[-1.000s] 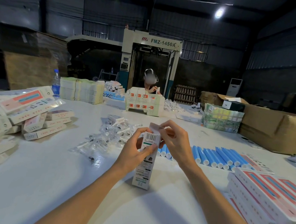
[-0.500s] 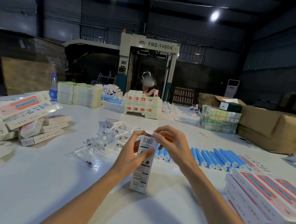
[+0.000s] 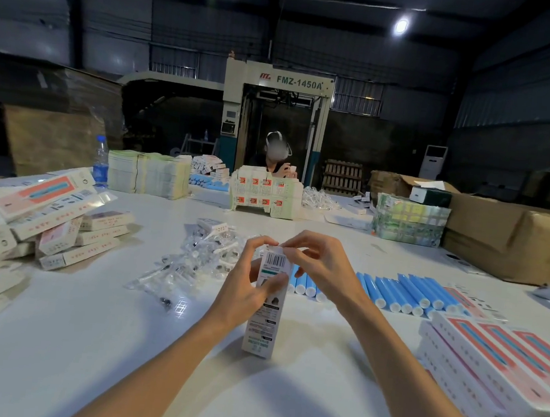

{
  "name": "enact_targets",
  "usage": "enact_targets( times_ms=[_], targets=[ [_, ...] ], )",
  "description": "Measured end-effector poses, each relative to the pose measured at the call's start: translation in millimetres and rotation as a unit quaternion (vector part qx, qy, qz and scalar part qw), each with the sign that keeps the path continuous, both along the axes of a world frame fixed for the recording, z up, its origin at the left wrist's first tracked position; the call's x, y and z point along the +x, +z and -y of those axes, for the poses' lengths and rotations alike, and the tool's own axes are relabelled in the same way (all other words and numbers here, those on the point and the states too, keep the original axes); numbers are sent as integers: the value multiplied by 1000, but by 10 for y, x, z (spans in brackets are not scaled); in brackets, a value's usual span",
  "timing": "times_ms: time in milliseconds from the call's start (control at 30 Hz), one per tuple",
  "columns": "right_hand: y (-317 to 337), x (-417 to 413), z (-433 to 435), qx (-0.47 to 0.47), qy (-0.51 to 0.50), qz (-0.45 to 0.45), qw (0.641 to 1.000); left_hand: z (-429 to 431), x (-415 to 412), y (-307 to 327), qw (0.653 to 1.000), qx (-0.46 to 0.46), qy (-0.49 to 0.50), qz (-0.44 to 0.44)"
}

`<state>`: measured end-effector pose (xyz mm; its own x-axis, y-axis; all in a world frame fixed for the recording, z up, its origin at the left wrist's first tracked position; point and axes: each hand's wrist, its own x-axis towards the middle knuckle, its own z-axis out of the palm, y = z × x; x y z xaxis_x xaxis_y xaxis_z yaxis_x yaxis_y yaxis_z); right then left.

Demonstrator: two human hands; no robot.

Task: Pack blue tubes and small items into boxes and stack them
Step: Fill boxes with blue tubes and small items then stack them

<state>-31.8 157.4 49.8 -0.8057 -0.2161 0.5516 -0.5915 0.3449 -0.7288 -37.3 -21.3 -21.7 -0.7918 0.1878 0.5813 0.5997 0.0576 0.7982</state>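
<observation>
The left hand [image 3: 245,286] is gripping the upright box [image 3: 263,322] on the worktop [image 3: 83,341], steadying it, while the right hand [image 3: 318,264] is pinching its top flap [image 3: 284,246], probably tucking it shut; blue tubes [image 3: 404,293] are lying at two o'clock.

A box [image 3: 264,312] stands upright on the worktop [image 3: 83,341]. Packets [image 3: 193,264] lie behind-left of it, tubes [image 3: 404,293] behind-right. A heap [image 3: 28,216] sits far left, a stack [image 3: 505,365] far right.
</observation>
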Motion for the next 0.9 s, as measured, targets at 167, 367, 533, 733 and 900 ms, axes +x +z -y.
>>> enact_targets(
  times_ms=[167, 367, 533, 733, 900],
  targets=[
    [-128, 53, -11, -24, 0, 13, 1000, -13, 25, 24, 999, 31, -21, 13],
    [-352, 90, -19, -105, 13, 0, 994, -68, 59, 21, 998, 47, -38, 16],
    [-350, 66, 39, -53, -6, -26, 998, -43, 64, 20, 999, 30, -36, 18],
    [-365, 60, 72, 0, -29, -74, 997, -72, 67, 19, 998, 30, -48, 19],
    [-413, 48, 35, -46, -29, -55, 997, -65, 84, 13, 995, 65, -62, 53]
  ],
)
